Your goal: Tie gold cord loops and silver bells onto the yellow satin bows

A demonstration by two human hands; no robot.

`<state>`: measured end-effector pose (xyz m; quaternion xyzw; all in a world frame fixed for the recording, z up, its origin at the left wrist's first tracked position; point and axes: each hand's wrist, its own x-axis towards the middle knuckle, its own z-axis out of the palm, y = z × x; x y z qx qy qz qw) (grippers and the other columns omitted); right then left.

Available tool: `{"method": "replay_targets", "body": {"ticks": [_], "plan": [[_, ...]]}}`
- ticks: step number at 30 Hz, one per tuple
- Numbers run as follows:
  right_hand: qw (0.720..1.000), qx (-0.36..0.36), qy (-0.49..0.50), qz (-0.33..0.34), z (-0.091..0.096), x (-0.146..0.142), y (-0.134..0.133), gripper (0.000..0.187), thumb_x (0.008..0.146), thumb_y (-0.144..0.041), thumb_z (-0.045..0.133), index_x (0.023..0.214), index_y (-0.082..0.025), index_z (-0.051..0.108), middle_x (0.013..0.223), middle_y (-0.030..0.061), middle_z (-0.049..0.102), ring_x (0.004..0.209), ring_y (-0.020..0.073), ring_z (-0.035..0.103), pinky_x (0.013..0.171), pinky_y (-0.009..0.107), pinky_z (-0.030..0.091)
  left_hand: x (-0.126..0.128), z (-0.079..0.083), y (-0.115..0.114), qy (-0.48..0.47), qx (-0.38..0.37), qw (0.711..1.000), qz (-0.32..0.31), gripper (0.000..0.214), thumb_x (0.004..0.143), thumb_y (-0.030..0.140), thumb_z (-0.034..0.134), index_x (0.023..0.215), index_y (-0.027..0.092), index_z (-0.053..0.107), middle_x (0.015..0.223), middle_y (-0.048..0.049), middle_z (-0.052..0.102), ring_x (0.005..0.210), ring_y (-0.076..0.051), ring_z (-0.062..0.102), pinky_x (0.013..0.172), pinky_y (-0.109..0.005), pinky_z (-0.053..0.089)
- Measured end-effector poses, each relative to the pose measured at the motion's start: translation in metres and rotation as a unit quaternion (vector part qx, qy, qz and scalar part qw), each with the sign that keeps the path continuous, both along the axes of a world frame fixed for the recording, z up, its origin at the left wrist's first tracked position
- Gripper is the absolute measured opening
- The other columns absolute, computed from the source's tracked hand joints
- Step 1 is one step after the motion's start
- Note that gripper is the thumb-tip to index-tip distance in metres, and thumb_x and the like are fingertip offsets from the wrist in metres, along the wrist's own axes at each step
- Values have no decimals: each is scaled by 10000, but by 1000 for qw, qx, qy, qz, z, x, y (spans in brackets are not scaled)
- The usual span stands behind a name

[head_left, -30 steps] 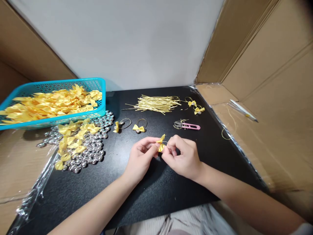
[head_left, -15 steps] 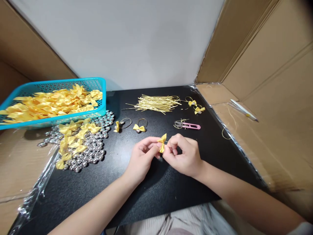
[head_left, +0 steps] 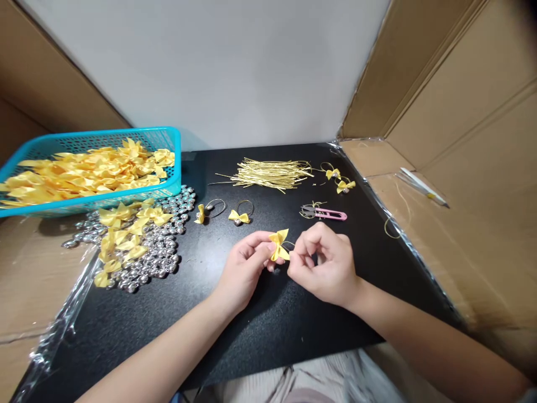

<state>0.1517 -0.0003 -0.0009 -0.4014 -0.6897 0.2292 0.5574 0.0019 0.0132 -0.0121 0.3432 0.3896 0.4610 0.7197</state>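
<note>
Between thumb and fingers, my left hand [head_left: 248, 263] pinches a yellow ribbon bow [head_left: 278, 245] above the black table. My right hand [head_left: 323, 260] is closed in a pinch just right of the bow, gripping the thin gold cord [head_left: 288, 243] that runs from it. Beyond my hands lie two bows with bells and cord loops: one bow [head_left: 239, 217] and another bow [head_left: 200, 214] to its left. Thread snips [head_left: 325, 214] with a pink handle rest past my right hand. Whether a bell hangs from the held bow, I cannot tell.
A blue basket [head_left: 178, 162] of yellow bows stands at the left. Silver bells [head_left: 163, 260] and loose bows [head_left: 126, 246] are heaped before it. Gold cords [head_left: 272, 174] lie at the back, finished bows [head_left: 344, 186] to their right. A white pen-like tool [head_left: 422, 187] rests on cardboard.
My right hand has moved slightly right, away from the bow, and more cord shows between them. The bow has turned in my left fingers. The view has shifted a little.
</note>
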Motion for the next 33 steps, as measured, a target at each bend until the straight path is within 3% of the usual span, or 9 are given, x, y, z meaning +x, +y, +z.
{"method": "replay_targets", "body": {"ticks": [13, 20, 23, 28, 33], "plan": [[999, -43, 26, 21, 3, 0, -1, 313, 650, -22, 548, 676, -234, 319, 528, -109, 409, 400, 39, 377, 396, 167, 311, -2, -1, -2, 28, 43, 999, -11, 145, 750, 309, 752, 804, 184, 703, 593, 23, 659, 523, -84, 540, 515, -182, 427], [999, -33, 9, 7, 4, 0, -1, 322, 655, -24, 559, 663, -232, 313, 532, -107, 398, 392, 36, 382, 392, 162, 313, -2, -2, -2, 38, 65, 997, -13, 118, 765, 295, 742, 816, 195, 706, 611, 23, 678, 533, -85, 564, 509, -170, 440], [999, 10, -38, -17, 3, -1, -3, 315, 692, -39, 554, 662, -235, 309, 524, -104, 378, 400, 46, 373, 414, 178, 340, -3, 1, -4, 83, 97, 992, -5, 96, 770, 272, 733, 818, 192, 713, 630, 12, 692, 537, -95, 582, 511, -179, 456], [987, 99, -105, -68, 1, -5, -5, 309, 736, -23, 525, 654, -237, 318, 509, -89, 384, 420, 67, 397, 439, 197, 363, -4, 2, -9, 205, 182, 961, 27, 61, 787, 227, 701, 822, 188, 731, 712, -22, 736, 602, -131, 637, 567, -211, 494], [969, 177, -163, -59, -6, -8, -8, 273, 816, -30, 516, 695, -243, 396, 550, -47, 496, 484, 103, 470, 503, 234, 427, -6, -1, -13, 284, 303, 908, 58, 157, 806, 122, 638, 874, 217, 743, 769, -9, 761, 649, -130, 660, 629, -212, 496]]}}
